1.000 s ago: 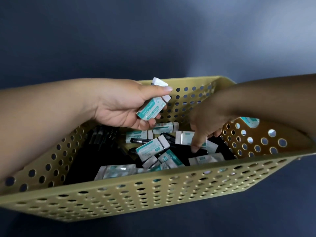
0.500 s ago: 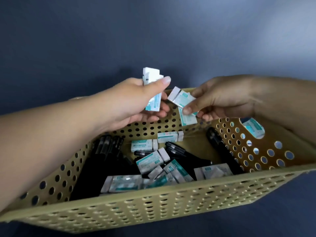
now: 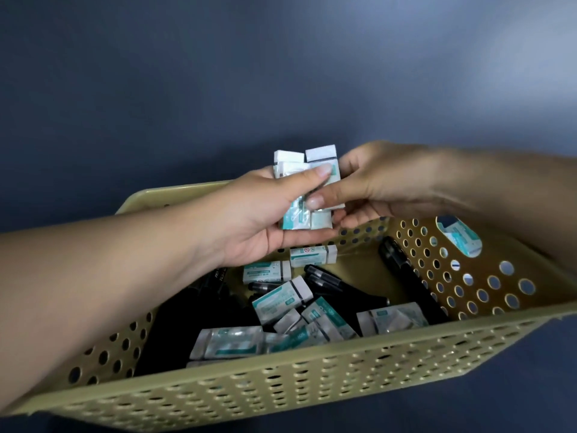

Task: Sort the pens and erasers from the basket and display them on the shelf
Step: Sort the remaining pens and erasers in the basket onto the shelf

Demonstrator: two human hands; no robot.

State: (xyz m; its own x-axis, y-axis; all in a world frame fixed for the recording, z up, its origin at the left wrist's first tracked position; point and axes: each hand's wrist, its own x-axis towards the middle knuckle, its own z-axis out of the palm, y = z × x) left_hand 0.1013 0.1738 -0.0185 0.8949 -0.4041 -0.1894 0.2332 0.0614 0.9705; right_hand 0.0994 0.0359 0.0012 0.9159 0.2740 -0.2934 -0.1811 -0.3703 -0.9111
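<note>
Above the basket's far rim, at about 12 o'clock from its middle, both hands meet on a small bundle of erasers (image 3: pixel 307 189). Left hand (image 3: pixel 259 220): thumb laid across the front of the bundle, fingers curled beneath, gripping it. Right hand (image 3: pixel 374 189): thumb and fingertips pinching the right side of the same bundle; which eraser each hand bears cannot be told. Erasers are white blocks in white-and-teal paper sleeves, clear-wrapped. Sleeve print is too blurred to read; no brand legible.

Basket (image 3: pixel 281 385): olive-tan plastic, walls perforated with round holes, standing on a dark blue surface (image 3: pixel 187 89).

Contents, clock positions taken from the basket's middle:
- Loose erasers (image 3: pixel 282 300) scattered from centre toward 6 o'clock, lying flat or tilted, some overlapping. Two lie side by side near 12 o'clock, just under the left hand; one of them (image 3: pixel 313 256) carries a small red prohibition-type symbol, text unreadable.
- One clear-wrapped eraser (image 3: pixel 392 320) at about 4 o'clock against the near wall; another (image 3: pixel 229 342) at about 7 o'clock.
- Black pens (image 3: pixel 324 281) at centre, partly under erasers. One black pen (image 3: pixel 409 279) lies along the right wall at 3 o'clock. More dark pens at 9 o'clock, partly hidden by the left forearm; faint white lettering on one, not readable.
- One eraser (image 3: pixel 462 237) shows through the handle opening in the right wall, at 2 o'clock; inside or outside cannot be told.
</note>
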